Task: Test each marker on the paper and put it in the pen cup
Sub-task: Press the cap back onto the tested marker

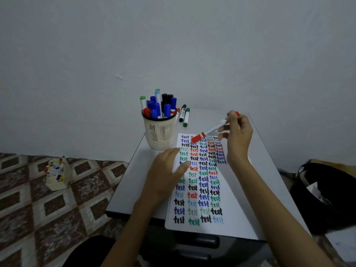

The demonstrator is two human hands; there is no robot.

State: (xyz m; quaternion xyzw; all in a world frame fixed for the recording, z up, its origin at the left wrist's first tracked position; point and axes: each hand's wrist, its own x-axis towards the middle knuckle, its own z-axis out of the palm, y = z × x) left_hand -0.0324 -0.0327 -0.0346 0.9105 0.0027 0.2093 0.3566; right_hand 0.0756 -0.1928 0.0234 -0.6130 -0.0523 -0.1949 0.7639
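right grip (pixel 238 135) clenched on red marker (pixel 212 129), fingers and thumb pinching the white barrel near its back end; marker tilted, red cap end pointing down and left, over the far edge of the paper (pixel 234 218); cap looks on; can't tell whether the cap end touches the sheet

left grip (pixel 166 171) released, fingers straight, palm down, pressing flat on the paper's left edge; holds nothing

paper lies lengthwise on the surface (pixel 125 189), right of centre, its near end reaching the surface's near edge; covered in columns of "test" in black, blue, green, red and light blue

pen cup (pixel 159 134) upright near the far-left corner of the surface, just beside the paper's far-left corner; beige mesh, packed with capped markers: blue, black, red, green, light blue

black marker (pixel 182 113) and green marker (pixel 186 117) lie side by side at the far edge of the surface, just right of the cup, touching or nearly so; something red shows between them and the cup, too hidden to tell

off the surface: small box of markers (pixel 57 175) on the patterned floor to the left; black bag (pixel 331 191) on the floor to the right
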